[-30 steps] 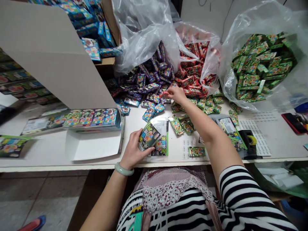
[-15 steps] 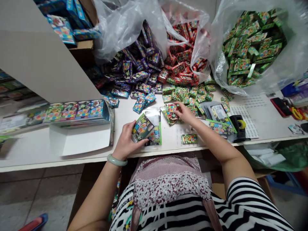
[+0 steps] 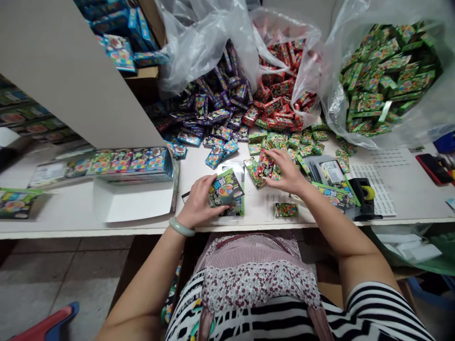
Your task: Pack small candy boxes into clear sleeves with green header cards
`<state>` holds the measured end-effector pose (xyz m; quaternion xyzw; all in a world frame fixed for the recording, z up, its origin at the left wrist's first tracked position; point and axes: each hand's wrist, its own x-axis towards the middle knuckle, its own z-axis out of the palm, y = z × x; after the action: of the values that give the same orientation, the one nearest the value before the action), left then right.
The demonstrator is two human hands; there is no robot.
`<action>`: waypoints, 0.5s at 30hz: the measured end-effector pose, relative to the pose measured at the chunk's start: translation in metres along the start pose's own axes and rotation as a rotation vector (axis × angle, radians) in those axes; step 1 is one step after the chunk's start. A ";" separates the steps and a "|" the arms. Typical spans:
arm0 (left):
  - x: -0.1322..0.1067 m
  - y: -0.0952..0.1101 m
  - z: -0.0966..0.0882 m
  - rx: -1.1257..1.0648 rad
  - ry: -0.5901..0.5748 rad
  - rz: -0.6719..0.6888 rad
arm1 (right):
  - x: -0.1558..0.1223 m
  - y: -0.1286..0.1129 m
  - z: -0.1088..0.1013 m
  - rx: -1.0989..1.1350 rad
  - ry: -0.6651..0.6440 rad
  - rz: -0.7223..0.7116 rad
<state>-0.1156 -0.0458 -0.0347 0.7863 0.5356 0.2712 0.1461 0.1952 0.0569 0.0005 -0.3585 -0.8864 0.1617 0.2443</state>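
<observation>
My left hand (image 3: pixel 202 201) is closed on a dark printed packet (image 3: pixel 226 187) with a green edge, thumb along its lower side. Beneath that packet lies another green-edged packet (image 3: pixel 238 207), partly hidden. Between the thumb and fingers of my right hand (image 3: pixel 288 174) is a small red box (image 3: pixel 265 165), tilted up. A green box (image 3: pixel 253 169) lies just under and left of it. Nearer the front edge, a small dark-green box (image 3: pixel 285 210) lies on a printed sheet.
Purple boxes (image 3: pixel 216 116), red boxes (image 3: pixel 280 109) and green boxes (image 3: pixel 386 80) spill from or fill plastic bags behind. To the left stands an open white carton (image 3: pixel 138 203) beside a row of boxes. A tape dispenser (image 3: pixel 362 196) and stacked packets (image 3: pixel 332 194) are at right.
The red box, lying flatter over the green box before, is now tipped up in my right hand. My left hand still holds the dark packet. The whole view has shifted slightly.
</observation>
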 end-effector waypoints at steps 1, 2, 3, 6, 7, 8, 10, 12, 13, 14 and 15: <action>0.001 0.000 0.000 0.008 -0.002 0.016 | 0.000 -0.010 -0.006 -0.026 0.008 -0.038; 0.001 0.001 -0.001 0.013 -0.006 0.036 | 0.000 -0.020 -0.010 -0.062 -0.005 -0.073; 0.002 0.001 -0.001 0.018 -0.011 0.059 | 0.000 -0.029 -0.014 -0.099 -0.030 -0.099; 0.004 0.002 -0.002 0.034 -0.043 0.123 | 0.000 -0.048 -0.018 -0.170 -0.130 -0.120; 0.004 0.002 -0.002 0.037 -0.055 0.137 | 0.000 -0.052 -0.018 -0.174 -0.169 -0.127; 0.004 0.003 -0.002 0.038 -0.062 0.146 | -0.001 -0.054 -0.017 -0.172 -0.205 -0.142; 0.003 0.003 -0.002 0.039 -0.062 0.150 | -0.002 -0.057 -0.017 -0.168 -0.258 -0.179; 0.003 0.004 -0.001 0.043 -0.056 0.159 | -0.003 -0.058 -0.017 -0.151 -0.302 -0.211; 0.002 0.005 0.000 0.046 -0.053 0.172 | -0.004 -0.057 -0.016 -0.133 -0.323 -0.224; 0.002 0.005 0.001 0.047 -0.051 0.186 | -0.004 -0.055 -0.014 -0.106 -0.340 -0.234; 0.001 0.006 0.003 0.044 -0.048 0.194 | -0.004 -0.054 -0.012 -0.070 -0.352 -0.240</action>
<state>-0.1089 -0.0465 -0.0335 0.8437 0.4592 0.2532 0.1149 0.1743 0.0185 0.0339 -0.2250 -0.9568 0.1607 0.0903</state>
